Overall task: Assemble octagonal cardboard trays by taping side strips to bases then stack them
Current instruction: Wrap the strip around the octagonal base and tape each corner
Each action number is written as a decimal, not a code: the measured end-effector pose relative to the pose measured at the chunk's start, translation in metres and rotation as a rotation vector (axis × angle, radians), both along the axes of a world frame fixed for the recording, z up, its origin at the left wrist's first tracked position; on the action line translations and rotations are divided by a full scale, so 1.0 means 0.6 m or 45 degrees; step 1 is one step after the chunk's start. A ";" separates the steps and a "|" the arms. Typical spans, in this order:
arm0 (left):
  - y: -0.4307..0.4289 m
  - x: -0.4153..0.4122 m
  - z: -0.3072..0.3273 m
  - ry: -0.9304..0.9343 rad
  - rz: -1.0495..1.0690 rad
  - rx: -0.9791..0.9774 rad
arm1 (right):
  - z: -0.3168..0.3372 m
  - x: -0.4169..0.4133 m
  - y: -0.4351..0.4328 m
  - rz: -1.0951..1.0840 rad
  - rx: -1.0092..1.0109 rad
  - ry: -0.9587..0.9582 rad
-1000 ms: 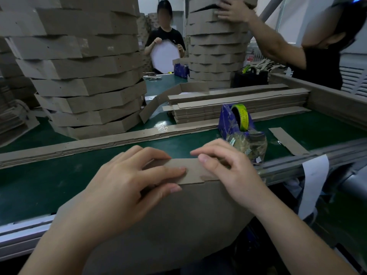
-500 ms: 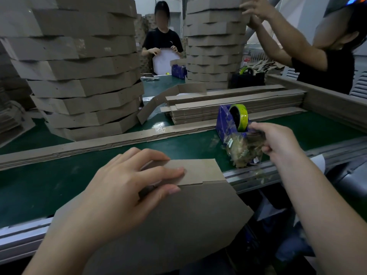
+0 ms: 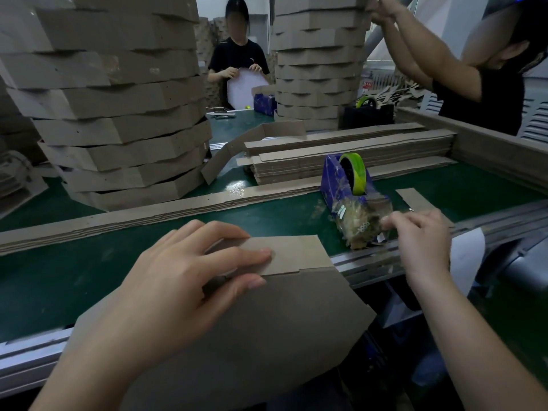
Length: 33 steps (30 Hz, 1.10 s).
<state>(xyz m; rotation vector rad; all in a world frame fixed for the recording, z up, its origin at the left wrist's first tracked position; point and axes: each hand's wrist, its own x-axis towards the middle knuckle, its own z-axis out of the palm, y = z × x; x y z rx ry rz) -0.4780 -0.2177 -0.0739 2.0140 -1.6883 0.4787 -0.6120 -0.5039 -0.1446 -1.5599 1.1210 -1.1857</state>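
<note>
An octagonal cardboard base (image 3: 267,327) leans at the green table's near edge, with a side strip (image 3: 296,253) standing along its top edge. My left hand (image 3: 184,280) pinches strip and base together, fingers on the strip, thumb on the base. My right hand (image 3: 418,244) is at the front of the blue tape dispenser (image 3: 344,185), its fingers pinching a piece of clear tape by the cutter. The dispenser carries a yellow-green tape roll (image 3: 354,170).
A tall stack of finished trays (image 3: 112,114) rises at the left, another stack (image 3: 317,63) at the back. Flat side strips (image 3: 350,155) lie piled behind the dispenser. One person works across the table; another at the right reaches up to the back stack.
My right hand left the strip, reached up to the dispenser, and has drawn back down to its front with tape. My left hand keeps the same hold.
</note>
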 end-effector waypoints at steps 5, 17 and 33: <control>0.001 0.003 0.001 -0.009 0.017 0.020 | 0.007 -0.015 0.028 -0.123 -0.147 0.017; 0.000 0.010 0.001 0.022 0.026 0.059 | 0.044 0.005 0.295 0.704 0.119 -0.600; 0.015 0.008 0.011 0.002 -0.056 0.199 | 0.047 0.021 0.322 0.695 0.685 -0.570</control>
